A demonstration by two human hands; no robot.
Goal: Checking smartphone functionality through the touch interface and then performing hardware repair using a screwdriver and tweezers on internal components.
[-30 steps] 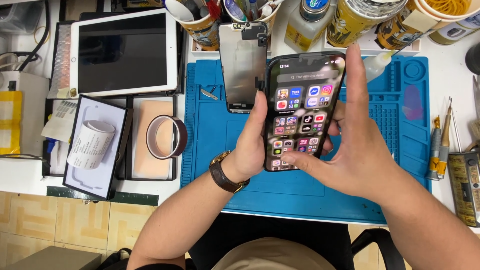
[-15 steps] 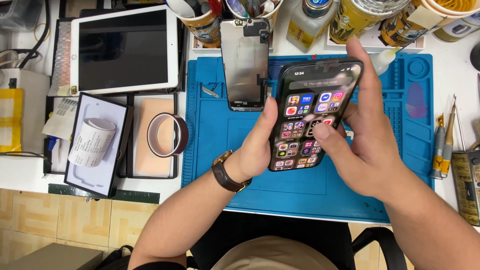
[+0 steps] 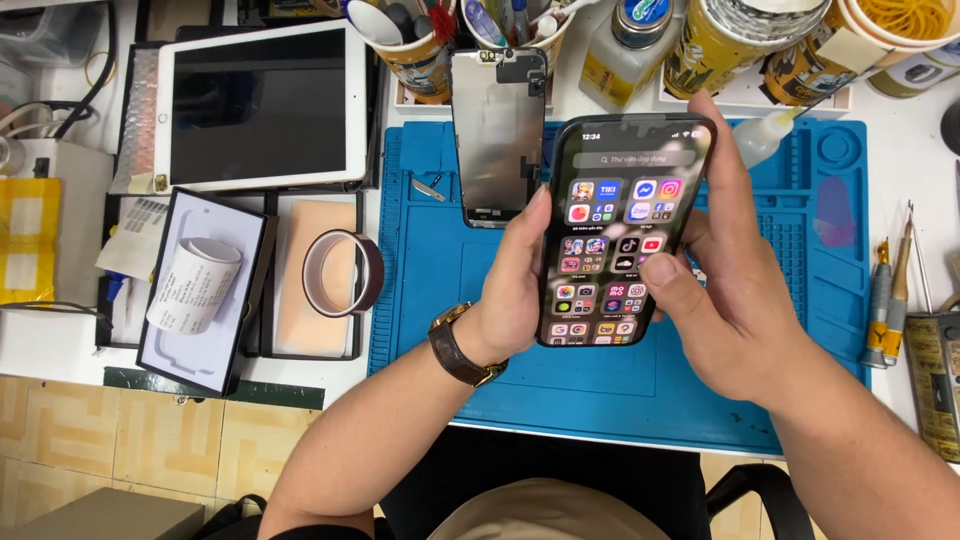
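Observation:
A black smartphone (image 3: 620, 225) with its screen lit and showing rows of app icons is held upright over the blue work mat (image 3: 440, 270). My left hand (image 3: 515, 285), with a brown wristwatch, grips the phone's left edge from behind. My right hand (image 3: 735, 300) wraps the right edge, fingers reaching the top corner, and its thumb rests on the screen's lower right. A detached phone display panel (image 3: 495, 135) lies face down on the mat just behind the phone.
A white tablet (image 3: 260, 105) lies at the back left. A roll of tape (image 3: 343, 272), a paper roll (image 3: 193, 285) on a black box lid, cups of tools along the back, a small glue bottle (image 3: 762, 140) and screwdrivers (image 3: 890, 290) at the right edge surround the mat.
The screen content has changed to a different page of app icons. My right thumb has slid across the lower screen, and the phone sits slightly more upright.

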